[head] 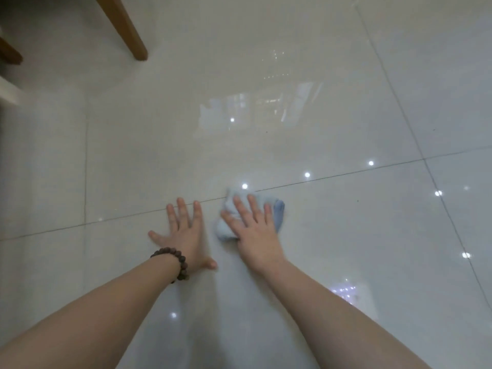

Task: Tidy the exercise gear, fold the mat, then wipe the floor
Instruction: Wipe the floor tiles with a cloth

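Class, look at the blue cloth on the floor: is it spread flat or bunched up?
Bunched up. The cloth shows lumpy folds under the flat right hand.

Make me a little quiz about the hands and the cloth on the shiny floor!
1. True or false: the right hand presses flat on the blue cloth.
2. Which wrist wears the bead bracelet?
3. What does the left hand rest on: A) the cloth, B) the bare floor, C) the wooden leg?

Key: 1 true; 2 the left; 3 B.
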